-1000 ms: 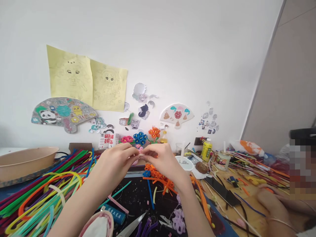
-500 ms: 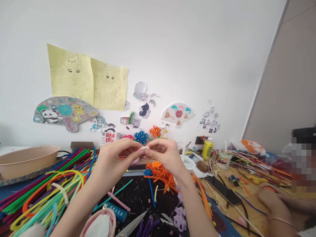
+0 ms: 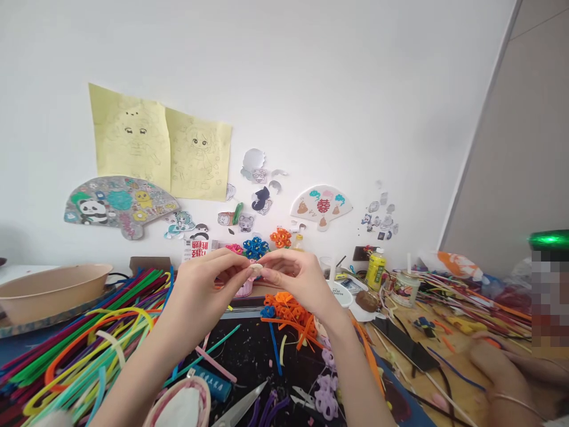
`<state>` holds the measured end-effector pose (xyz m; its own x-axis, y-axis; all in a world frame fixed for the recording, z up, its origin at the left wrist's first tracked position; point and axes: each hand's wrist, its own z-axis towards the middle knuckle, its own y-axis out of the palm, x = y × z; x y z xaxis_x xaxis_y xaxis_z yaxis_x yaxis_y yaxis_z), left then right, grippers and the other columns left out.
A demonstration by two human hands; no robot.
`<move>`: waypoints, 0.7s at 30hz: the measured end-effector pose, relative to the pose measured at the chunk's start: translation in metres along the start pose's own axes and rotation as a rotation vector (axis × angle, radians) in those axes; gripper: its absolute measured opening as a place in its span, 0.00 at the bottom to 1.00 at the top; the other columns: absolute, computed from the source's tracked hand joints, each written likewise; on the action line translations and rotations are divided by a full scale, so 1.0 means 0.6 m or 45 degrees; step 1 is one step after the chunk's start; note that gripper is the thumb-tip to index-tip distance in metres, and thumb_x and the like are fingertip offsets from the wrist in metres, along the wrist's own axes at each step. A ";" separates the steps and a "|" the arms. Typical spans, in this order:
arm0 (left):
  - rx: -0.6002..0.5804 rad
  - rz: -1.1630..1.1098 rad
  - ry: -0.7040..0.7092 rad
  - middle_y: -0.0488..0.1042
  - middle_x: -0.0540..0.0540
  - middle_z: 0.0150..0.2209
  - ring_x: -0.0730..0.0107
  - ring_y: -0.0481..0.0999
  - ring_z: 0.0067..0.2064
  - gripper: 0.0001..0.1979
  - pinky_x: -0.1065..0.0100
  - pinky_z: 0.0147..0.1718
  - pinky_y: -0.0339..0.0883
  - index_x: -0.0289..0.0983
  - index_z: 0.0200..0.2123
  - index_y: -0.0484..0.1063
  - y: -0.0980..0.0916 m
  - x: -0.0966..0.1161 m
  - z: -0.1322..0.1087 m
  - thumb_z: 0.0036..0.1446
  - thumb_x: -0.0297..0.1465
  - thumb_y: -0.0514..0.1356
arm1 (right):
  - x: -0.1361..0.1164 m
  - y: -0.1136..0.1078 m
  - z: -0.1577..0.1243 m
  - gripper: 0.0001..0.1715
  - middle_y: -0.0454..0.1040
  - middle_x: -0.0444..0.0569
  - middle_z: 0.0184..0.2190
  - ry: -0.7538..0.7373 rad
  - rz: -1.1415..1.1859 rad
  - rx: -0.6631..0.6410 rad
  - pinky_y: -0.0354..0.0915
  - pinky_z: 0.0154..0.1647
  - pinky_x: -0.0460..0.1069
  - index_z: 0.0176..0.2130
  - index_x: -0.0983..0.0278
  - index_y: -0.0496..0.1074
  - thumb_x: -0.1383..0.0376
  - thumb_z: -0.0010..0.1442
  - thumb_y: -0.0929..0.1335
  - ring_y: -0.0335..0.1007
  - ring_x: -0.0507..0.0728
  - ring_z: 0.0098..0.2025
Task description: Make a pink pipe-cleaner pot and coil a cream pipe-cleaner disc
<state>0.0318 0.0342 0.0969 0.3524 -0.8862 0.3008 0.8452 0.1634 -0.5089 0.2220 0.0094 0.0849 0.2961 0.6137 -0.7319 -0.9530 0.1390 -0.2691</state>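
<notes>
The left hand (image 3: 200, 290) and right hand (image 3: 304, 281) pinch a small pale piece (image 3: 256, 268) between their fingertips, raised over the desk (image 3: 469, 400) toward its far edge. If either pinch slackened, I'd fear it dropping among the orange chenille stems (image 3: 287, 309) or, farther from that edge, the scissors (image 3: 242, 406).

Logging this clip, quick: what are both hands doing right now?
Left hand: closed, pinching a small pale piece.
Right hand: closed, pinching the same small pale piece.

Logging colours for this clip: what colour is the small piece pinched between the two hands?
Pale cream; the small piece shows best in the head view.
</notes>
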 end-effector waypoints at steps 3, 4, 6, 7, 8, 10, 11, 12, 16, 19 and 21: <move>-0.062 0.085 0.025 0.78 0.48 0.30 0.70 0.74 0.30 0.11 0.70 0.30 0.65 0.38 0.30 0.76 0.001 -0.004 -0.001 0.62 0.34 0.57 | -0.006 0.002 -0.002 0.08 0.78 0.46 0.30 -0.129 -0.244 0.022 0.69 0.32 0.48 0.39 0.60 0.80 0.61 0.58 0.73 0.73 0.55 0.33; -0.081 0.106 0.027 0.78 0.48 0.30 0.70 0.74 0.29 0.12 0.70 0.30 0.64 0.38 0.31 0.77 0.002 -0.005 -0.002 0.62 0.34 0.56 | -0.007 0.003 -0.003 0.08 0.78 0.46 0.30 -0.164 -0.297 0.016 0.68 0.31 0.48 0.39 0.60 0.80 0.62 0.58 0.73 0.73 0.55 0.32; -0.112 0.142 0.035 0.78 0.48 0.30 0.71 0.74 0.29 0.12 0.70 0.29 0.63 0.37 0.31 0.77 0.004 -0.008 -0.003 0.63 0.33 0.56 | -0.009 0.007 -0.003 0.06 0.78 0.46 0.32 -0.219 -0.367 -0.006 0.67 0.31 0.48 0.39 0.60 0.80 0.64 0.58 0.73 0.72 0.55 0.33; -0.125 0.158 0.044 0.78 0.48 0.29 0.71 0.73 0.28 0.12 0.70 0.29 0.63 0.37 0.31 0.77 0.005 -0.010 -0.003 0.63 0.32 0.56 | -0.009 0.008 -0.003 0.05 0.78 0.46 0.32 -0.234 -0.393 -0.023 0.67 0.32 0.48 0.38 0.60 0.80 0.64 0.59 0.73 0.73 0.55 0.33; -0.134 0.173 0.058 0.77 0.49 0.28 0.71 0.73 0.28 0.12 0.70 0.28 0.63 0.37 0.30 0.77 0.007 -0.011 -0.003 0.63 0.32 0.56 | -0.010 0.009 -0.003 0.04 0.78 0.47 0.32 -0.244 -0.415 -0.040 0.67 0.33 0.48 0.37 0.60 0.80 0.65 0.59 0.72 0.73 0.55 0.34; -0.150 0.199 0.089 0.77 0.49 0.27 0.72 0.73 0.27 0.11 0.71 0.28 0.62 0.37 0.29 0.77 0.009 -0.012 -0.003 0.62 0.31 0.57 | -0.012 0.009 -0.004 0.03 0.79 0.46 0.33 -0.254 -0.461 -0.080 0.67 0.36 0.49 0.35 0.61 0.79 0.68 0.60 0.72 0.74 0.55 0.35; -0.158 0.214 0.101 0.77 0.50 0.27 0.72 0.73 0.27 0.11 0.72 0.27 0.61 0.37 0.29 0.77 0.010 -0.012 -0.003 0.62 0.31 0.57 | -0.013 0.008 -0.005 0.04 0.79 0.46 0.33 -0.260 -0.491 -0.100 0.67 0.37 0.49 0.35 0.61 0.79 0.69 0.60 0.71 0.74 0.55 0.35; -0.163 0.229 0.111 0.77 0.50 0.27 0.72 0.73 0.27 0.11 0.72 0.27 0.61 0.37 0.29 0.77 0.011 -0.012 -0.003 0.62 0.31 0.58 | -0.014 0.007 -0.006 0.05 0.79 0.47 0.33 -0.270 -0.525 -0.114 0.67 0.37 0.49 0.35 0.62 0.78 0.70 0.60 0.71 0.74 0.55 0.35; -0.200 0.255 0.143 0.78 0.50 0.28 0.72 0.74 0.28 0.09 0.72 0.28 0.61 0.37 0.31 0.78 0.012 -0.014 0.000 0.61 0.30 0.59 | -0.016 0.004 -0.008 0.06 0.78 0.47 0.32 -0.312 -0.646 -0.122 0.67 0.37 0.48 0.34 0.63 0.77 0.73 0.60 0.71 0.74 0.54 0.34; -0.207 0.245 0.175 0.78 0.51 0.28 0.72 0.74 0.28 0.08 0.72 0.28 0.61 0.38 0.33 0.79 0.009 -0.020 0.001 0.61 0.29 0.60 | -0.014 0.004 -0.008 0.05 0.78 0.47 0.31 -0.346 -0.681 -0.097 0.67 0.36 0.47 0.33 0.64 0.77 0.72 0.60 0.71 0.74 0.54 0.34; -0.183 0.255 0.203 0.78 0.51 0.28 0.72 0.74 0.28 0.07 0.72 0.28 0.61 0.38 0.34 0.79 0.008 -0.026 0.000 0.60 0.28 0.60 | -0.012 0.005 -0.007 0.04 0.79 0.48 0.31 -0.379 -0.701 -0.075 0.67 0.37 0.47 0.33 0.66 0.77 0.73 0.60 0.71 0.74 0.54 0.34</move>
<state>0.0306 0.0485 0.0896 0.4291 -0.9014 0.0578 0.6956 0.2890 -0.6577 0.2174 0.0021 0.0869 0.7042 0.6555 -0.2729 -0.6580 0.4582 -0.5975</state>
